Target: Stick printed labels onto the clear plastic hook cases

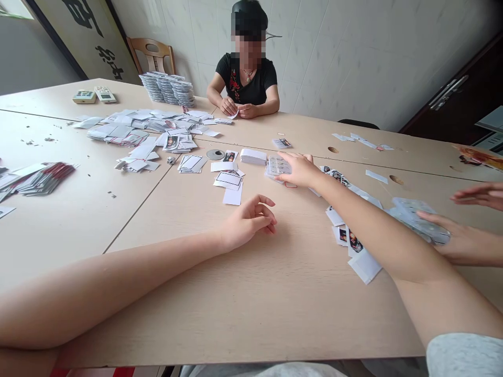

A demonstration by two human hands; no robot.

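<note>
I'm seeing the right hand (298, 170) reaching forward, its fingers (288, 170) spread and lying on a clear plastic tray (273, 166), while the left hand (249, 222) is resting empty on the tabletop (314, 314), loosely curled.

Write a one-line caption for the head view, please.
Right hand on a clear plastic tray, left hand near white rectangular paper cards on a pale table.
</note>
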